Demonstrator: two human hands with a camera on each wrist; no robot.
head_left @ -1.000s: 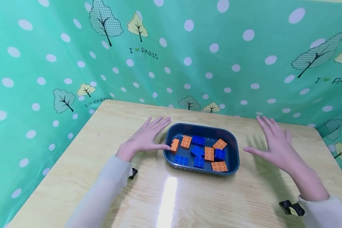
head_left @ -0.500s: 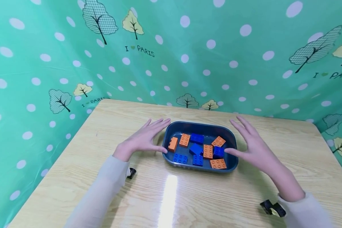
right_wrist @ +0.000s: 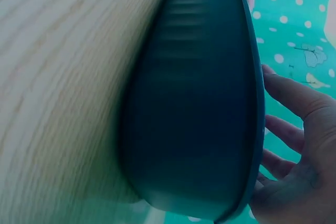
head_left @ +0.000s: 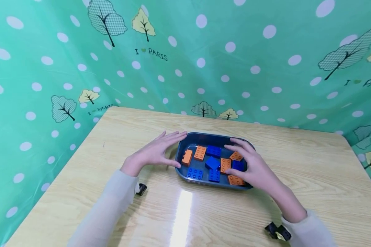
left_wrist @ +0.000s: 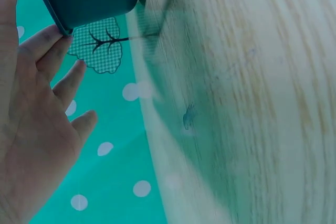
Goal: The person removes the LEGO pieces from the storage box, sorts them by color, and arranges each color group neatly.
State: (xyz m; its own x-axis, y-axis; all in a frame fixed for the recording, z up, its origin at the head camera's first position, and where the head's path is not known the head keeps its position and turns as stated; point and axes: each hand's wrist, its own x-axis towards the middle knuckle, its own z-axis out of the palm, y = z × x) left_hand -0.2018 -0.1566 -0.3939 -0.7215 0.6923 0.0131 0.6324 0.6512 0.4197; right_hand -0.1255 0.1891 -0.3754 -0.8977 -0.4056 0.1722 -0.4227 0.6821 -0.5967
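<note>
A dark blue tub (head_left: 201,182) with rounded corners holds several orange and blue toy building bricks. My left hand (head_left: 154,151) is at the tub's left end, thumb and fingers spread. In the left wrist view, its fingertips meet the tub's rim (left_wrist: 64,29). Over the tub's right end hovers my right hand (head_left: 255,169), fingers apart and slightly bent, with nothing in its grasp. Below it lie an orange brick (head_left: 225,165) and a blue brick (head_left: 237,165), partly hidden. An orange brick (head_left: 187,157) stands on its side near my left thumb.
The tub stands on a light wooden table (head_left: 222,219). A green dotted cloth (head_left: 179,55) with printed trees hangs behind and to the left. Small black devices (head_left: 277,231) sit at both sleeve cuffs.
My right hand has moved left, from beside the tub to above its right end. The left hand stays at the left end. The bricks lie as before.
</note>
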